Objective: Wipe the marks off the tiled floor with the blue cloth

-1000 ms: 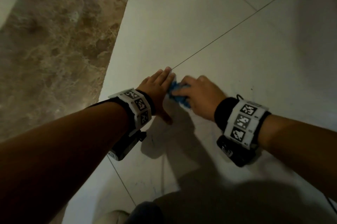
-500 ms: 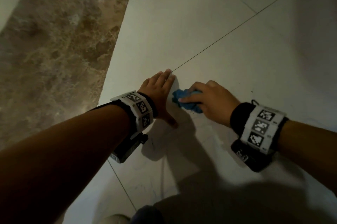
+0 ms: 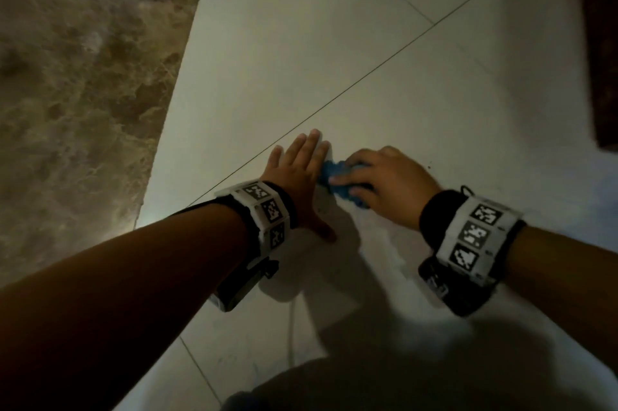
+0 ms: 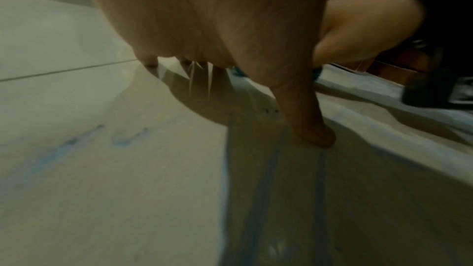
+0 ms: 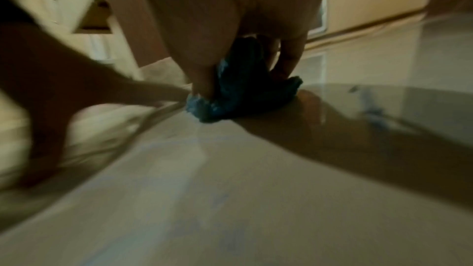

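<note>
A bunched blue cloth (image 3: 337, 181) lies on the pale tiled floor (image 3: 418, 103), and my right hand (image 3: 378, 183) grips it with curled fingers and presses it down. In the right wrist view the blue cloth (image 5: 238, 96) bulges out under the fingers. My left hand (image 3: 301, 173) lies flat on the tile just left of the cloth, fingers straight, thumb spread toward me. Faint blue marks (image 4: 76, 143) streak the floor in the left wrist view, and more blue marks (image 5: 371, 108) show to the right of the cloth.
A brown marble slab (image 3: 73, 103) borders the tiles on the left. A dark brown piece of furniture (image 3: 602, 42) stands at the right edge. Grout lines (image 3: 368, 73) cross the floor beyond the hands. My shadow covers the tiles near me.
The right hand slid the cloth to the right, away from the left hand, then back left toward it. The left hand stayed flat in place.
</note>
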Demonstrator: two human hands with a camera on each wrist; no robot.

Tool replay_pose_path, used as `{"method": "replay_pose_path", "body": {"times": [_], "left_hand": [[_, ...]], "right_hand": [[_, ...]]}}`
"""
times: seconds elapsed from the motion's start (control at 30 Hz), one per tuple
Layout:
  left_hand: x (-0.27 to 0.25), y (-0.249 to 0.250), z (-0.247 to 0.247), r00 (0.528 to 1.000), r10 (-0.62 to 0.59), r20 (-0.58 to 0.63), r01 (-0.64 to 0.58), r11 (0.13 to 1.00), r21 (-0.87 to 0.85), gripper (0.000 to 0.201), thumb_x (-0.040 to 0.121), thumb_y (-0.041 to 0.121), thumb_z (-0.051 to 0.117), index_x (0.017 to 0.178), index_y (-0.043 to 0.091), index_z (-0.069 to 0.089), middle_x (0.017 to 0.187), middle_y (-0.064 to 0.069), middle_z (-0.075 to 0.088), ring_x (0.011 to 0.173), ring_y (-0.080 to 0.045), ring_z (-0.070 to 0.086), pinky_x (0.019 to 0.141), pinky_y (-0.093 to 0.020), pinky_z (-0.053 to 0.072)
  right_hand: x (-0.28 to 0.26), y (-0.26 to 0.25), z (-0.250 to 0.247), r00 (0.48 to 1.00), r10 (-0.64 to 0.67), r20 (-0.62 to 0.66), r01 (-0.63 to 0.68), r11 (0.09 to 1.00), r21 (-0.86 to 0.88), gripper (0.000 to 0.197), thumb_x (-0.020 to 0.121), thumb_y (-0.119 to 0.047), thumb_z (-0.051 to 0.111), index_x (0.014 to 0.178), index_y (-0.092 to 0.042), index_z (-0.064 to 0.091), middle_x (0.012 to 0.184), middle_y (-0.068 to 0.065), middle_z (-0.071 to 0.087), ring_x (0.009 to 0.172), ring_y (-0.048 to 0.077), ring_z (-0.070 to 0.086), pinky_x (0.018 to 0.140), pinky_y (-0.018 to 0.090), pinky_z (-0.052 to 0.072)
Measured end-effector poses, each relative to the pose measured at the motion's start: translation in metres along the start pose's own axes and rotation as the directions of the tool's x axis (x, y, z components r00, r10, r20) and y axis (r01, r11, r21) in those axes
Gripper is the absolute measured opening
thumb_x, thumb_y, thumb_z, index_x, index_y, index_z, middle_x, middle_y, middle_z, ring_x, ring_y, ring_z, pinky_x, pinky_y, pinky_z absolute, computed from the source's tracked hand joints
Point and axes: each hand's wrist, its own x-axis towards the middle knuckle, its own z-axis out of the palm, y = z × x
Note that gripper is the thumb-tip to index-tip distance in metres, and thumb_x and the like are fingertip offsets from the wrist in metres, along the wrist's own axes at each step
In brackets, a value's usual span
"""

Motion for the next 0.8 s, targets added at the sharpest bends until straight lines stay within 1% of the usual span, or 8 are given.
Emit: {"method": "replay_pose_path", "body": {"times": [0.13, 0.2, 0.33, 0.43, 0.53, 0.67, 0.73, 0.8], "left_hand": [[-0.001, -0.006, 0.0, 0.999, 0.025, -0.027, -0.026, 1.0, -0.012, 0.145, 0.055, 0.076, 0.072, 0.15, 0.017, -0.021, 0.157, -0.002, -0.029, 0.146, -0.021, -0.019, 0.118, -0.043, -0.006], [0.0, -0.008, 0.001, 0.999, 0.036, -0.036, -0.036, 0.999, -0.023, 0.145, 0.055, 0.077, 0.072, 0.15, 0.018, -0.02, 0.157, -0.001, -0.028, 0.147, -0.02, -0.018, 0.118, -0.043, -0.006], [0.0, -0.007, 0.002, 0.998, 0.023, -0.05, -0.024, 0.999, -0.023, 0.145, 0.055, 0.077, 0.072, 0.15, 0.018, -0.02, 0.157, -0.001, -0.028, 0.147, -0.021, -0.018, 0.118, -0.042, -0.006], [0.0, -0.005, 0.001, 0.999, 0.023, -0.047, -0.024, 1.0, -0.016, 0.144, 0.056, 0.076, 0.071, 0.15, 0.017, -0.021, 0.157, -0.002, -0.029, 0.147, -0.021, -0.018, 0.118, -0.042, -0.006], [-0.001, -0.006, 0.001, 0.998, 0.029, -0.058, -0.031, 0.999, -0.031, 0.144, 0.055, 0.074, 0.074, 0.151, 0.018, -0.018, 0.158, -0.002, -0.026, 0.147, -0.021, -0.016, 0.119, -0.043, -0.004], [0.0, -0.01, 0.002, 0.998, 0.042, -0.054, -0.044, 0.998, -0.039, 0.144, 0.055, 0.074, 0.074, 0.151, 0.019, -0.018, 0.158, -0.001, -0.026, 0.147, -0.021, -0.015, 0.119, -0.043, -0.004], [0.0, -0.01, 0.003, 0.998, 0.042, -0.056, -0.044, 0.998, -0.035, 0.144, 0.055, 0.074, 0.074, 0.151, 0.019, -0.019, 0.158, -0.001, -0.026, 0.147, -0.02, -0.016, 0.119, -0.043, -0.005], [0.001, -0.01, 0.003, 0.998, 0.034, -0.055, -0.035, 0.999, -0.026, 0.144, 0.055, 0.075, 0.073, 0.151, 0.019, -0.019, 0.158, -0.001, -0.027, 0.147, -0.021, -0.016, 0.118, -0.043, -0.005]], "right_hand": [[0.021, 0.056, -0.026, 0.94, 0.298, -0.168, -0.284, 0.953, 0.102, 0.032, 0.089, -0.016, 0.059, 0.12, -0.023, 0.063, 0.12, 0.009, 0.056, 0.107, 0.029, 0.054, 0.087, 0.019, 0.033], [0.024, 0.055, -0.027, 0.904, 0.392, -0.174, -0.387, 0.92, 0.06, 0.034, 0.09, -0.017, 0.055, 0.123, -0.023, 0.06, 0.121, 0.01, 0.055, 0.106, 0.029, 0.053, 0.086, 0.025, 0.036], [0.012, 0.001, -0.008, 0.987, 0.157, -0.009, -0.158, 0.987, -0.01, 0.037, 0.091, -0.02, 0.054, 0.125, -0.032, 0.057, 0.12, 0.004, 0.052, 0.099, 0.031, 0.051, 0.089, 0.031, 0.035], [0.002, -0.012, 0.002, 0.997, -0.005, 0.079, 0.007, 0.999, -0.033, 0.037, 0.09, -0.021, 0.055, 0.124, -0.034, 0.058, 0.119, 0.0, 0.053, 0.092, 0.031, 0.05, 0.083, 0.032, 0.035], [0.014, 0.016, -0.01, 0.991, 0.133, -0.013, -0.132, 0.991, 0.027, 0.037, 0.089, -0.019, 0.059, 0.122, -0.033, 0.06, 0.117, 0.004, 0.054, 0.099, 0.032, 0.053, 0.089, 0.03, 0.038], [0.028, 0.05, -0.028, 0.897, 0.418, -0.144, -0.417, 0.908, 0.033, 0.037, 0.092, -0.019, 0.051, 0.127, -0.027, 0.056, 0.121, 0.012, 0.052, 0.104, 0.031, 0.052, 0.082, 0.03, 0.037], [0.022, 0.031, -0.021, 0.923, 0.371, -0.102, -0.373, 0.928, -0.009, 0.038, 0.092, -0.019, 0.05, 0.128, -0.03, 0.055, 0.12, 0.012, 0.051, 0.102, 0.033, 0.051, 0.083, 0.031, 0.036], [0.01, 0.003, -0.005, 0.983, 0.185, -0.021, -0.185, 0.982, -0.024, 0.039, 0.091, -0.019, 0.054, 0.127, -0.033, 0.056, 0.117, 0.008, 0.051, 0.096, 0.035, 0.05, 0.085, 0.032, 0.035]]}}
